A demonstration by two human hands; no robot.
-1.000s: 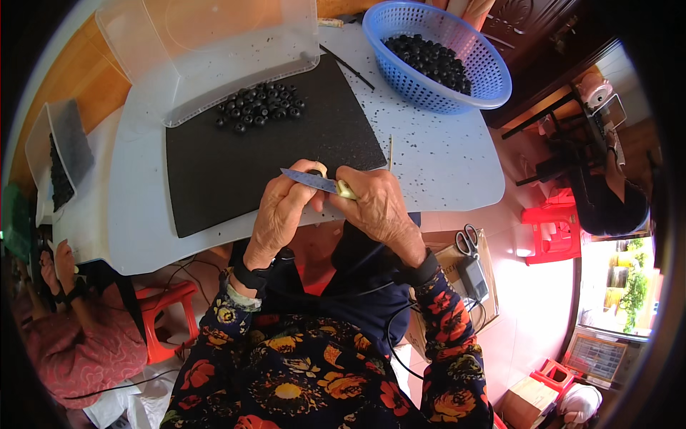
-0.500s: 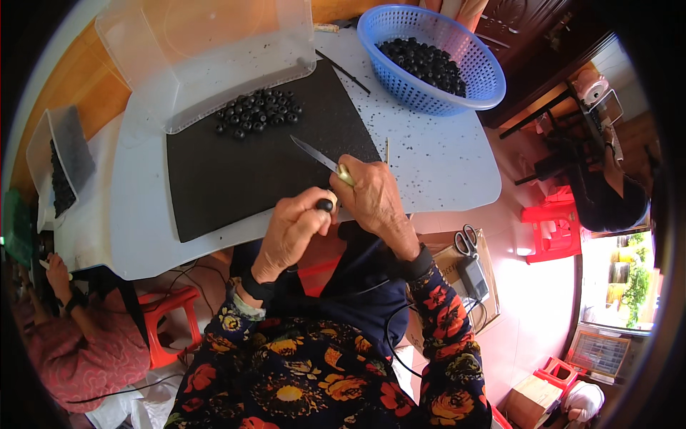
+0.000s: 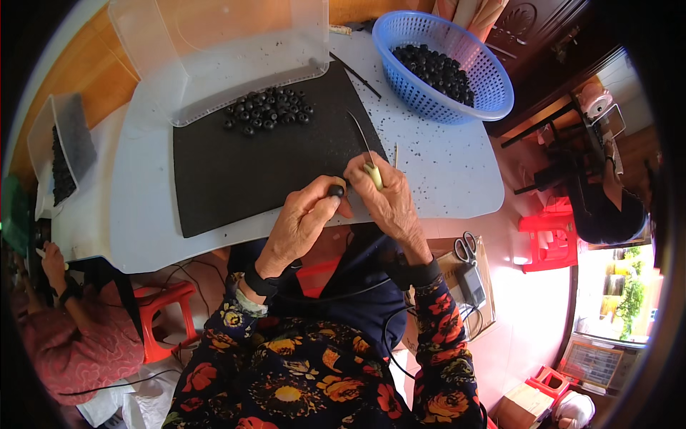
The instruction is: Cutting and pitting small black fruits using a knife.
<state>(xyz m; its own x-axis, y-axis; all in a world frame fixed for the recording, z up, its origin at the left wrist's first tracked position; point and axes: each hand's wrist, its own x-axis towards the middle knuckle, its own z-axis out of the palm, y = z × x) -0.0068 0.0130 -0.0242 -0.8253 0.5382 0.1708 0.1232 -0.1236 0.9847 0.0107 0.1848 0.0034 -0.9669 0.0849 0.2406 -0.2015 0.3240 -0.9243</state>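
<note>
Between the thumb and fingers of my left hand [image 3: 296, 225] is a small black ball [image 3: 336, 191]. My right hand [image 3: 393, 204] is closed round the pale yellow-green handle of a knife [image 3: 374, 174], whose thin curved blade points away from me. Both hands are close together over the near edge of the table, and the blade is apart from the ball. Beyond them lies a dark mat [image 3: 236, 175] with a heap of small round black pieces [image 3: 268, 113], several showing a hole or dimple.
A blue perforated basket [image 3: 418, 100] of black pieces stands far right. Behind the heap a clear plastic bin [image 3: 236, 43] lies tipped. Black crumbs dot the pale table [image 3: 457, 175]. Scissors [image 3: 466, 249] lie on a cardboard box at right. Another person's hand [image 3: 53, 264] is at left.
The knife blade has swung from leaning left to nearly straight away from me. My right hand has turned with it, and the left still holds the ball. The whole view has shifted slightly.
</note>
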